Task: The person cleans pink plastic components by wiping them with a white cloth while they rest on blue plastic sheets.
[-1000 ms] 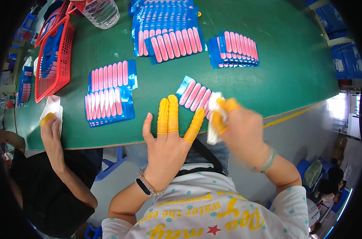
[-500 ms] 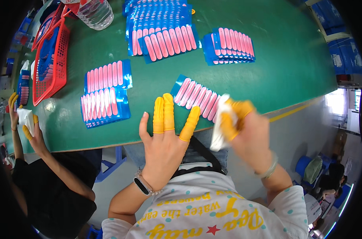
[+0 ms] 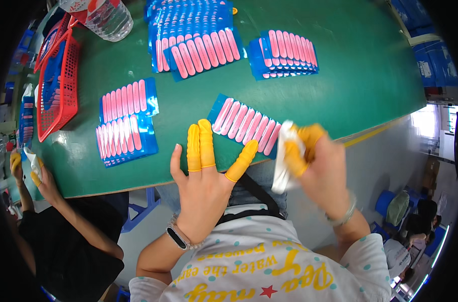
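Your right hand (image 3: 317, 166) now sits lower, clamped on a white cloth (image 3: 283, 166); your left hand (image 3: 204, 176) stays spread flat, empty, beside the blue packet (image 3: 246, 124) on the green surface (image 3: 370, 75).

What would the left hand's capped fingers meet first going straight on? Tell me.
The left hand points up the green table; its fingers would probably meet bare tabletop first, then the fanned pile of blue packs, though depth is unclear.

The right hand (image 3: 317, 161), with its white cloth (image 3: 284, 166), has shifted from the table edge rightward to centre-right of the frame. At far left, the co-worker's hand (image 3: 40, 176) has dropped lower.
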Demonstrator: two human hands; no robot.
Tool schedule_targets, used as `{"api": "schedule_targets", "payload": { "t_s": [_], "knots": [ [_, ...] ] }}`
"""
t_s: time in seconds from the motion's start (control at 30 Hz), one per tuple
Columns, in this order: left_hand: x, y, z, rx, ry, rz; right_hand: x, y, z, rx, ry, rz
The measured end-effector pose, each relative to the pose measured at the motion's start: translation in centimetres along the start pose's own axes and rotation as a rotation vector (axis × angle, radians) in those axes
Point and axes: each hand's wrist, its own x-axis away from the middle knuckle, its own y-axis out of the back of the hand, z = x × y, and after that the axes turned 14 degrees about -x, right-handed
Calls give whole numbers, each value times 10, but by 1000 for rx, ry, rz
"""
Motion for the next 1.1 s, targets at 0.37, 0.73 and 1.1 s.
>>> {"api": "schedule_targets", "payload": {
  "t_s": [0.37,0.73,1.1],
  "knots": [
    [-3,0,0,24,15,31,32,-18,-1,-84,-208,215],
    [4,-11,2,133,21,18,-18,17,-52,-653,-10,-576],
    [7,-18,3,176,-15,25,-24,5,-63,-525,38,-760]
  ]
}}
